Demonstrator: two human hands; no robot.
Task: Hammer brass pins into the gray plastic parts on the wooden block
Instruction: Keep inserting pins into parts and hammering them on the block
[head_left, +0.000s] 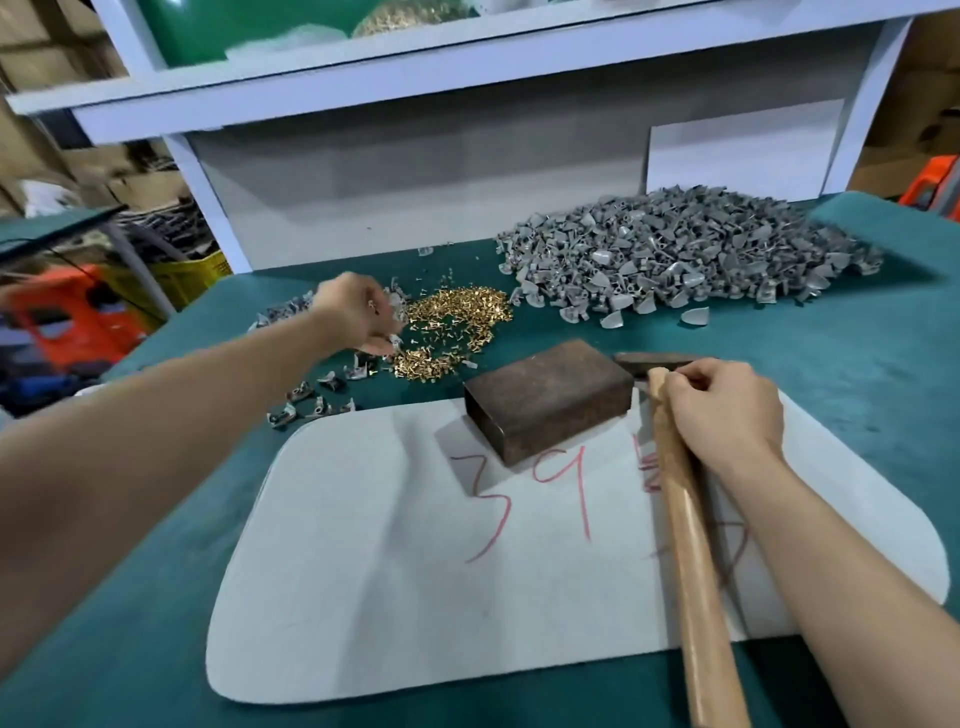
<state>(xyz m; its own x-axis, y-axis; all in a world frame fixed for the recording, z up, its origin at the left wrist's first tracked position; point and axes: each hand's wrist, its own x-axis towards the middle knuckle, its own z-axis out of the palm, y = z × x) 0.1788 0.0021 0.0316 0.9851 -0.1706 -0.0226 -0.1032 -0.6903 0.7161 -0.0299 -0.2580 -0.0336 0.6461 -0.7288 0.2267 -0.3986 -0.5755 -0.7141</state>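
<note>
At a green-topped counter, a worker's right hand is clamped round the wooden handle of a hammer, gripping it high up, just below the dark head. The head lies at centre right of the frame, close beside the right end of the wooden block. The handle runs down to the bottom edge of the frame.

The block, dark and worn, sits at mid-frame on the upper edge of a white mat, just left of the right hand and well apart from the left hand. That hand reaches to centre left, its fingers curled down at the left edge of a heap of brass pins. It is blurred, and I cannot tell whether it grips anything.

A large pile of gray plastic parts fills the upper right of the counter, beyond the block and away from both hands. A few loose gray pieces lie below the left wrist, beside the mat's upper left corner.

Red marker on the mat reads "39". Further red strokes to the right are partly hidden by the hammer handle and cannot be read. A white shelf unit stands behind.
</note>
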